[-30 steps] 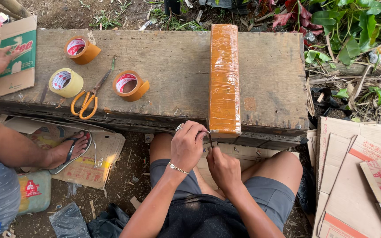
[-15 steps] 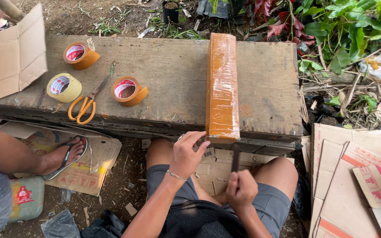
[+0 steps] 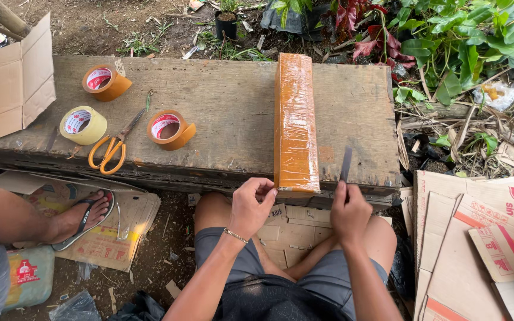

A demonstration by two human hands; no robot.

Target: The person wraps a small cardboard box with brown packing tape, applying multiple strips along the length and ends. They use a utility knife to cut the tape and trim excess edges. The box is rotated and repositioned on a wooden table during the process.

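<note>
Surface (image 3: 221, 107) carries three tape rolls (image 3: 83, 125) and scissors (image 3: 109, 151) at left. Left hand (image 3: 251, 205) pinches the near end of the orange taped box (image 3: 295, 122), which lies lengthwise mid-surface. Right hand (image 3: 350, 211) grips a thin dark blade (image 3: 345, 164) upright, just right of the box.

Outdoors, daylight. Bare dirt ground (image 3: 150, 27) with scattered debris. Weathered wooden bench (image 3: 221, 107) spans frame. Green and red foliage (image 3: 447, 41) upper right. Flattened cardboard (image 3: 477, 238) lies at right.

Wrapped box (image 3: 295, 125) on bench (image 3: 221, 113), scissors (image 3: 112, 148) among tape rolls (image 3: 169, 129) leftward
</note>
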